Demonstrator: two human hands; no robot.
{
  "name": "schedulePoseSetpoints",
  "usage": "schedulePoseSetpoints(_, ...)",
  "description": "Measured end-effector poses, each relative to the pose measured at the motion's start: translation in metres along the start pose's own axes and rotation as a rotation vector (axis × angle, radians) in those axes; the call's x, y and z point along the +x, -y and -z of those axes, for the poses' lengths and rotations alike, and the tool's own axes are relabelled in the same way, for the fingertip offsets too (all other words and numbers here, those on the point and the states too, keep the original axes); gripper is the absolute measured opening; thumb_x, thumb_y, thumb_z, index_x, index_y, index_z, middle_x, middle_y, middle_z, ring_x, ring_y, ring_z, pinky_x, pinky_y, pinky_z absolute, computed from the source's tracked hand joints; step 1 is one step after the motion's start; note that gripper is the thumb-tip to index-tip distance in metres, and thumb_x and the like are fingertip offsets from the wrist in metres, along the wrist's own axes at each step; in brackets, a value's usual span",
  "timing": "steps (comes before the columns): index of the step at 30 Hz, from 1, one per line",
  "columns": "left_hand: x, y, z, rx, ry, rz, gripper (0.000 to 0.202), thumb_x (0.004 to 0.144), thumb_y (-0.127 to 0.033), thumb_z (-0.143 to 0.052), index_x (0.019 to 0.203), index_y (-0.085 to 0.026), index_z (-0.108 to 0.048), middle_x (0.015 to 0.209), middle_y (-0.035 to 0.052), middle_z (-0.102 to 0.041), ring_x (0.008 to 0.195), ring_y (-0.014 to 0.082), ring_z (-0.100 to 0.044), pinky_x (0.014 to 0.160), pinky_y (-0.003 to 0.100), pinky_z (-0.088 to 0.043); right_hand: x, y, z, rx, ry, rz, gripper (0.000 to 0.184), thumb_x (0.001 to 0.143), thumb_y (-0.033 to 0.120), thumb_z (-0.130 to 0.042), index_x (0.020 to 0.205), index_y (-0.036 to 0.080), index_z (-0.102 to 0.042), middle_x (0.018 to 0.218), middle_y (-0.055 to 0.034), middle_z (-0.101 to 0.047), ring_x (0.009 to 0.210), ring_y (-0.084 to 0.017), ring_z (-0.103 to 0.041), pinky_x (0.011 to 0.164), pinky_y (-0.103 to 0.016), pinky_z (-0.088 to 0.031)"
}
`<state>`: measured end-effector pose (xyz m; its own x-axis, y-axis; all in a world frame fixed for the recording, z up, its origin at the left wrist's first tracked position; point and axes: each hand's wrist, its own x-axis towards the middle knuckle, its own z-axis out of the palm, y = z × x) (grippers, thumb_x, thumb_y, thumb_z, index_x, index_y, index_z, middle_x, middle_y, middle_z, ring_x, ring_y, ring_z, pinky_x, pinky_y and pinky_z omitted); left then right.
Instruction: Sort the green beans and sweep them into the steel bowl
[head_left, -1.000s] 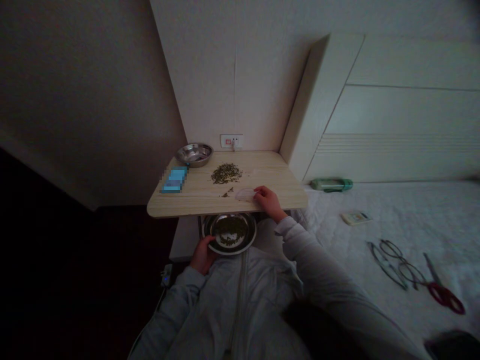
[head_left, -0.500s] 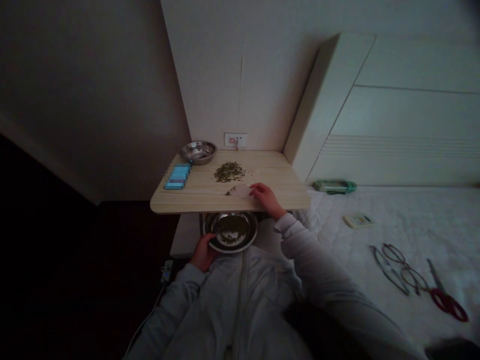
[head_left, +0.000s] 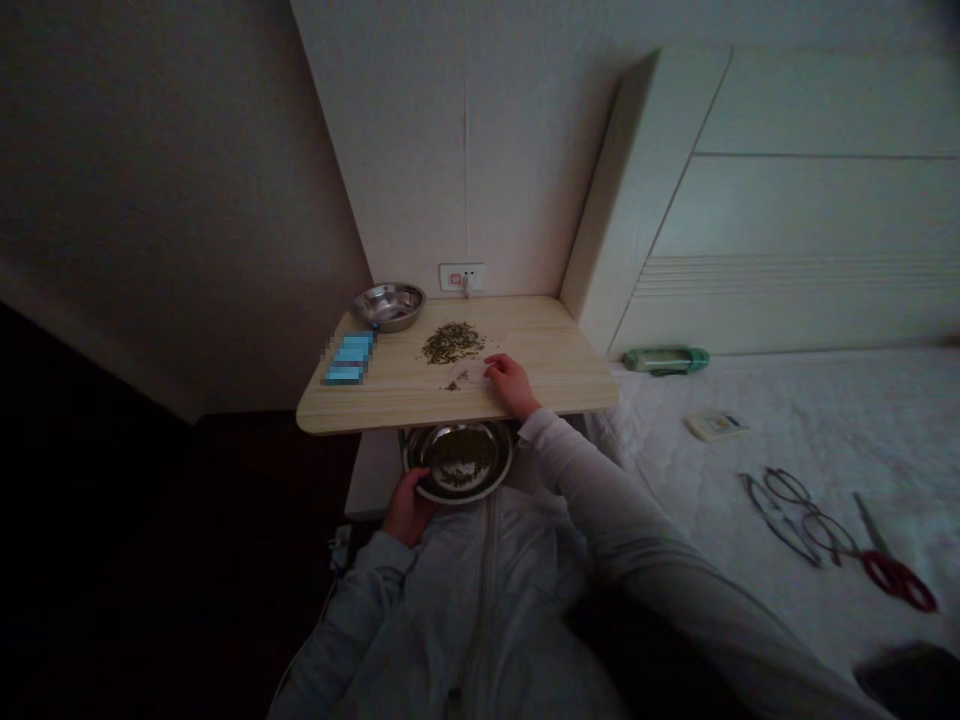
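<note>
In the head view my left hand (head_left: 409,508) is closed on the near left rim of a steel bowl (head_left: 501,483), thumb over the edge. Small dark-green, seed-like bits lie in this bowl, just below the tabletop's front edge. My right hand (head_left: 511,387) is over the tabletop with its fingers pinched on a thin, pale, see-through piece (head_left: 474,372), whose kind I cannot make out. At its left end lies a small cluster of bits (head_left: 454,384). A larger loose pile of the same green bits (head_left: 452,342) is spread just behind.
The wooden tabletop (head_left: 555,370) also bears a second steel bowl (head_left: 390,308) and a blurred-out phone (head_left: 349,358). A wall socket (head_left: 462,277) is behind. On the bed at right lie a green bottle (head_left: 666,360), a pale flat box (head_left: 715,426), glasses (head_left: 829,530) and red-handled scissors (head_left: 896,578).
My right hand has shifted slightly left and away from me over the tabletop, with the see-through piece. My left hand keeps its hold on the bowl. The camera view has turned a little.
</note>
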<state>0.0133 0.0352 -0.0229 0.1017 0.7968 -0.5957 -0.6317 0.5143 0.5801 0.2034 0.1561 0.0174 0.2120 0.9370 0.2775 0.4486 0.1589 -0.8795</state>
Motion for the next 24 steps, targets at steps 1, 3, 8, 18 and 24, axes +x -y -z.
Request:
schedulePoseSetpoints(1,-0.0004,-0.0001,-0.0004,0.010,0.007,0.001,0.012,0.068,-0.011,-0.046,0.067,-0.011,-0.057,0.062,0.0034,-0.064,0.061,0.0148,-0.060,0.059,0.028,-0.048,-0.0003,0.0007,0.0004,-0.006,0.005,0.001,0.023,0.065,0.021,-0.042,0.083,0.018,-0.056,0.063,0.0022,-0.055,0.062,-0.012,-0.049,0.066,-0.026,-0.038)
schedulePoseSetpoints(3,-0.0014,-0.0005,-0.0014,0.014,0.010,-0.016,0.011,0.067,-0.010,-0.046,0.067,-0.011,-0.057,0.062,0.0035,-0.064,0.062,0.0151,-0.060,0.060,0.028,-0.048,-0.0008,0.0023,0.0000,-0.018,0.010,0.002,0.023,0.065,0.021,-0.042,0.083,0.018,-0.056,0.062,0.0024,-0.055,0.062,-0.012,-0.049,0.065,-0.025,-0.038)
schedulePoseSetpoints(8,-0.0018,-0.0014,-0.0021,0.002,-0.026,-0.028,0.010,0.067,-0.009,-0.047,0.068,-0.012,-0.056,0.063,0.0021,-0.064,0.061,0.0136,-0.059,0.058,0.027,-0.048,-0.0017,0.0044,-0.0021,-0.066,0.015,-0.005,0.022,0.065,0.019,-0.042,0.082,0.018,-0.057,0.061,0.0026,-0.053,0.061,-0.012,-0.048,0.063,-0.025,-0.038)
schedulePoseSetpoints(18,-0.0036,-0.0025,-0.0033,0.000,-0.021,-0.002,0.011,0.068,-0.010,-0.045,0.068,-0.013,-0.056,0.066,0.0026,-0.064,0.068,0.0159,-0.061,0.060,0.028,-0.049,-0.0026,0.0038,-0.0009,-0.054,0.026,-0.001,0.019,0.065,0.018,-0.043,0.077,0.018,-0.057,0.062,0.0025,-0.054,0.061,-0.012,-0.048,0.063,-0.024,-0.038)
schedulePoseSetpoints(24,-0.0053,-0.0031,-0.0045,0.004,-0.006,0.004,0.013,0.068,-0.011,-0.046,0.071,-0.011,-0.058,0.066,0.0043,-0.065,0.069,0.0175,-0.061,0.061,0.029,-0.049,-0.0029,0.0035,-0.0013,-0.063,0.049,-0.007,0.016,0.066,0.018,-0.043,0.076,0.018,-0.056,0.063,0.0021,-0.056,0.062,-0.012,-0.050,0.064,-0.025,-0.038)
